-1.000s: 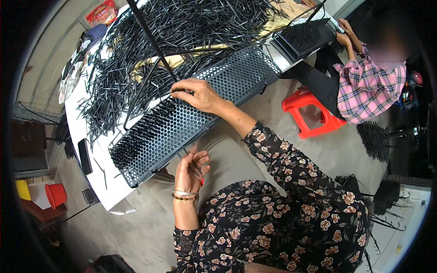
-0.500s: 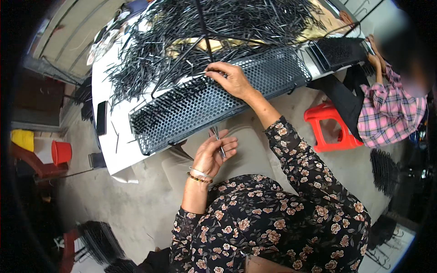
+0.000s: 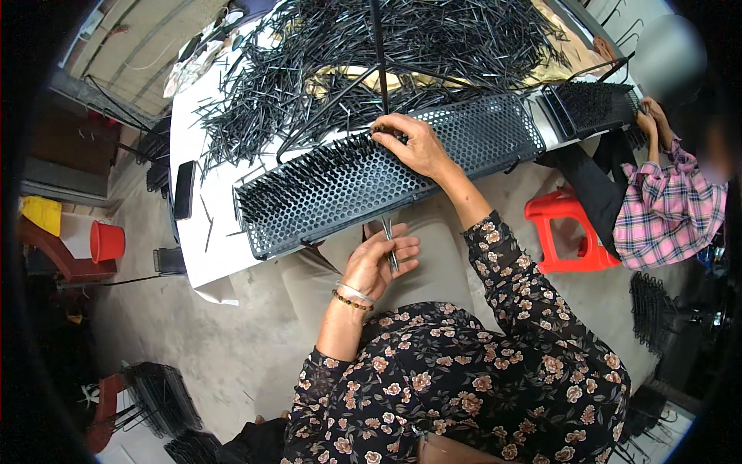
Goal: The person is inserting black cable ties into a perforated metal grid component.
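A long black perforated rack point(image 3: 332, 193) lies along the table's near edge. Its left and far part bristles with rows of upright black pieces point(image 3: 309, 166); bare round holes show nearer to me and on the right. My right hand point(image 3: 416, 147) is over the rack's far edge, thumb and fingers closed at the right end of these rows. What they pinch is too small to make out. Below the rack's near edge, my left hand point(image 3: 379, 263) is palm up and loosely curled around a slim silver metal tool point(image 3: 389, 243), perhaps tweezers.
A heap of thin black strips point(image 3: 433, 39) covers the table behind the rack, crossed by a black metal frame point(image 3: 379, 62). A phone point(image 3: 184, 189) lies at left. On the right, a person in a plaid shirt point(image 3: 665, 205) works at a smaller rack point(image 3: 591, 104), beside a red stool point(image 3: 568, 232).
The whole view has shifted, so the table and both hands sit further right and slightly lower. My right hand remains at the end of the rows; my left still holds the metal tool.
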Demonstrator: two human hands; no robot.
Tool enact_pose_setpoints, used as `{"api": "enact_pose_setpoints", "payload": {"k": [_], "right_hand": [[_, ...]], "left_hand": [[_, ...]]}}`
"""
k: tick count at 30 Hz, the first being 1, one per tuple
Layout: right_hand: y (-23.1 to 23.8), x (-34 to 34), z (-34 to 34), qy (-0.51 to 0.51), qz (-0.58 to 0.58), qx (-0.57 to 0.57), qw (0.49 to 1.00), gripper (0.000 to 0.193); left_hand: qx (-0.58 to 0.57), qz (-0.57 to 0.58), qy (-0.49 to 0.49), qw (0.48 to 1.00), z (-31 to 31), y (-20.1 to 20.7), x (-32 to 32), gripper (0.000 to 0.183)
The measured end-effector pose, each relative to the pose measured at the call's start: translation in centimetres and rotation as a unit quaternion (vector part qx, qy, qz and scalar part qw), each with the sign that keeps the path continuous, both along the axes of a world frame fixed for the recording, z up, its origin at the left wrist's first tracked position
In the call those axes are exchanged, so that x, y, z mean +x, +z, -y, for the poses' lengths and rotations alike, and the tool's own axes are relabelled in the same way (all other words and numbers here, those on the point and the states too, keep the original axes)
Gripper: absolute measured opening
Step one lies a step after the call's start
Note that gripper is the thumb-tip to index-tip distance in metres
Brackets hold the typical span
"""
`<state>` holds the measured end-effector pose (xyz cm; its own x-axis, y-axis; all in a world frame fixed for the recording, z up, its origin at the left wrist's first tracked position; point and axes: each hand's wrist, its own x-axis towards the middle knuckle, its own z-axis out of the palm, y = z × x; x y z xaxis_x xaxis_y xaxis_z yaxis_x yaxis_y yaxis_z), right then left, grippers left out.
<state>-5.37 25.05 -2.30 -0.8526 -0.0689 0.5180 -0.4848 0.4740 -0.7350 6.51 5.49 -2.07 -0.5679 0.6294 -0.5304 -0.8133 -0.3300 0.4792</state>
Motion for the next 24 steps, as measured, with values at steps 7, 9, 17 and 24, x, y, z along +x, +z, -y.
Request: {"api": "enact_pose_setpoints", "payload": {"k": [7,9,17,24], "right_hand": [[0.29,0.16,0.20,0.005,0.008,-0.037,0.999,0.018],[0.41,0.22,0.10,0.011,-0.018,-0.009,1.000,0.016],[0.28,0.01,0.55,-0.007,-0.050,0.000,0.999,0.019],[-0.01,-0.24,0.52,0.028,-0.086,0.067,0.994,0.024]], "left_hand": [[-0.008,-0.005,0.000,1.000,-0.25,0.08,-0.38,0.039],[-0.006,-0.003,-0.006,1.000,-0.26,0.09,-0.40,0.039],[0.014,-0.001,-0.011,1.000,-0.51,-0.23,-0.62,0.038],[0.006,0.002,-0.015,1.000,-0.86,-0.44,-0.64,0.040]]}}
